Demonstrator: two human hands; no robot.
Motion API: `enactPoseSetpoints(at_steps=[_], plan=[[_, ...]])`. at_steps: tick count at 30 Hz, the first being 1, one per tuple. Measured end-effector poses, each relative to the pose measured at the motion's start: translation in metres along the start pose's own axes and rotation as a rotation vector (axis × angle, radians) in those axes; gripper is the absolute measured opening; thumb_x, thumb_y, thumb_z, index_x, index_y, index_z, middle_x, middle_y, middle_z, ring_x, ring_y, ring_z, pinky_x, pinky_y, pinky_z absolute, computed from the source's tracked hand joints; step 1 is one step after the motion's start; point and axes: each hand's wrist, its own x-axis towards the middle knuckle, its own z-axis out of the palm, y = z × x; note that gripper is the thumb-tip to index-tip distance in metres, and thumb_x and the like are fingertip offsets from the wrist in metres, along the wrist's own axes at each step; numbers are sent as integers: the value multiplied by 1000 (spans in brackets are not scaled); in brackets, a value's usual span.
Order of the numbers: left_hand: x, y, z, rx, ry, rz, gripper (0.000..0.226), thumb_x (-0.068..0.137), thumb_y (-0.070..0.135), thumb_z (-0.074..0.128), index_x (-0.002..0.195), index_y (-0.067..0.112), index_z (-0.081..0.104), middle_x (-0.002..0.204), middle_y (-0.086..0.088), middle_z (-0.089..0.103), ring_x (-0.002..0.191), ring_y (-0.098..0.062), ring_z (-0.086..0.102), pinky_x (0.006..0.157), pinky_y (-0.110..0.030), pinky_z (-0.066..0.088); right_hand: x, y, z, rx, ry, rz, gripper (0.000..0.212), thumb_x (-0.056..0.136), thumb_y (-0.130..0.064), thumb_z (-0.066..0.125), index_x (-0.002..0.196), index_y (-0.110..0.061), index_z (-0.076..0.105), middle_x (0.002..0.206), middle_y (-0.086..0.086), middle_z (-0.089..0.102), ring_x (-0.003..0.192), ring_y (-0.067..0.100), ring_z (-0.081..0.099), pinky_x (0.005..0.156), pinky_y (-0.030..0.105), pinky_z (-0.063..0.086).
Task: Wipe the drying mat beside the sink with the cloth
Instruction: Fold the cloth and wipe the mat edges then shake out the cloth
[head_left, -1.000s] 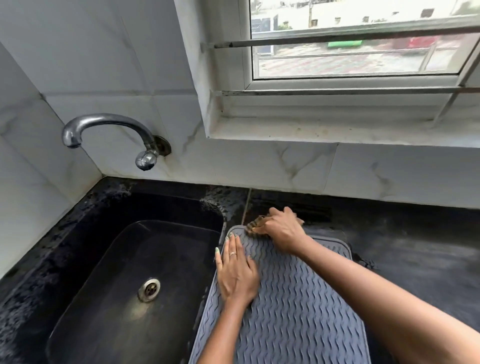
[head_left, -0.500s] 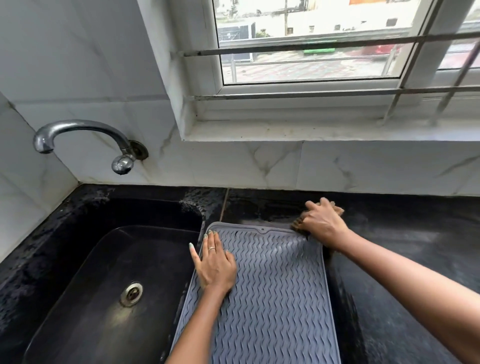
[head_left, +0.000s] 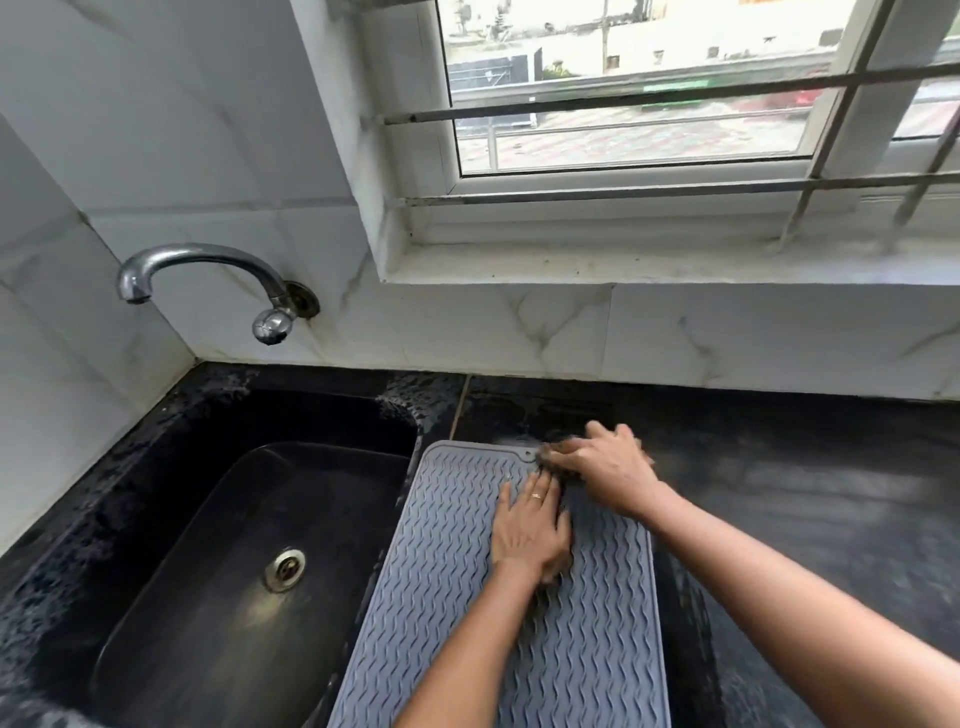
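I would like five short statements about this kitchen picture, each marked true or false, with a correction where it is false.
1. The grey drying mat lies to the right of the sink. True.
2. The left hand rests flat on the mat. True.
3. The right hand is at the near end of the mat. False: it is at the far end, near the wall, on the cloth.
4. Water is running from the tap. False: no water stream shows.
5. Dishes stand in the sink. False: only the drain shows in it.
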Motion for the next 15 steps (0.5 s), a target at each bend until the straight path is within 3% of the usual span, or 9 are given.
enactPoseSetpoints(at_steps=[4, 10, 12, 15], plan=[[-5, 4, 0, 31, 45, -8, 60, 99, 39, 20, 151, 22, -6, 161, 4, -3, 148, -12, -1, 117, -41, -13, -31, 42, 1, -115, -73, 45, 30, 96, -30, 40, 119, -37, 58, 120, -16, 60, 108, 18, 45, 74, 34, 26], [-8, 9, -5, 73, 24, -16, 59, 100, 36, 19, 151, 19, -5, 161, 1, -2, 149, -15, -1, 116, -42, -18, -59, 63, -4, -171, -176, 181, 20, 87, -18, 47, 97, -24, 64, 99, -7, 66, 109, 16, 49, 80, 36, 34], [-11, 14, -6, 47, 58, 13, 59, 99, 33, 23, 152, 18, 1, 161, -1, 4, 149, -17, 4, 114, -42, -20, -61, 59, -1, -107, -80, 249, 23, 84, -15, 47, 97, -26, 63, 101, -9, 65, 106, 18, 48, 78, 36, 36], [-24, 24, 2, -14, 102, 145, 58, 97, 31, 27, 152, 20, 10, 160, 1, 14, 148, -17, 11, 114, -40, -21, -62, 47, 1, 121, 19, 411, 42, 82, -13, 47, 117, -34, 56, 121, -10, 58, 109, 22, 45, 79, 39, 38]])
